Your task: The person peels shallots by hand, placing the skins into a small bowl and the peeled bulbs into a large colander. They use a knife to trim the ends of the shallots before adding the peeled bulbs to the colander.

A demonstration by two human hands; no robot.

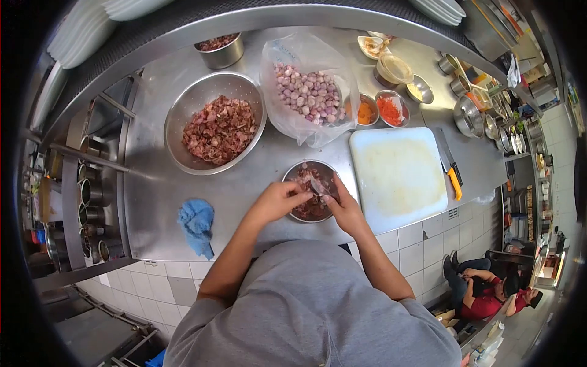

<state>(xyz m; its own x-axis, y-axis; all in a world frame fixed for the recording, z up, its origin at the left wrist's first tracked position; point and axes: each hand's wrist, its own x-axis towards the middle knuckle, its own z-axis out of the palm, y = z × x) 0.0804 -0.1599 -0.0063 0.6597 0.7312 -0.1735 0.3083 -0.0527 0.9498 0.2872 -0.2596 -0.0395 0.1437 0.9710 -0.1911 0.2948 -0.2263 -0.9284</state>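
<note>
Stainless steel, small bowl (312,161), right under my hands on the table (147,177), close to the near edge. Inside: reddish-brown pcs (312,211), skins or bulbs, can't be sure. Clock pos. taken from this bowl.

L hand (275,203): thumb & fingertips drawn together over the L rim; can't tell if anything's btwn them. R hand (347,211): thumb & fingers pinching a shiny sliver (317,185), blade or film, too small to tell. Tips of both hands near each other, over the bowl.

Handling, my est.: sliver v. light, prob. slick if wet; I'd hold it at the end toward R thumb, light pinch. Pcs look soft, damp, papery in spots, apt to cling to fingertips. Bowl thin-walled, light, could skid on smooth metal; best steadied by the rim.

Textures/shapes:
- 10 o'clock: big perforated bowl (177,131), round, wide, heaped w/ similar ragged reddish pcs. Prob. heavy; needs both rims.
- 11: deep steel pot (221,58), straight-sided, same sort of fill.
- 12: clear plastic bag (273,98), crinkly, floppy, mouth open; smooth rounded pink-purple bulbs (309,95) inside, firm, likely to roll.
- 1-2: orange stuff & shredded red stuff (389,111) in little bowls.
- 3: white cutting board (400,174), flat, rigid, stained; orange-handled knife (454,180) just beyond.
- 8-9: blue cloth (196,223), crumpled, limp.
</note>
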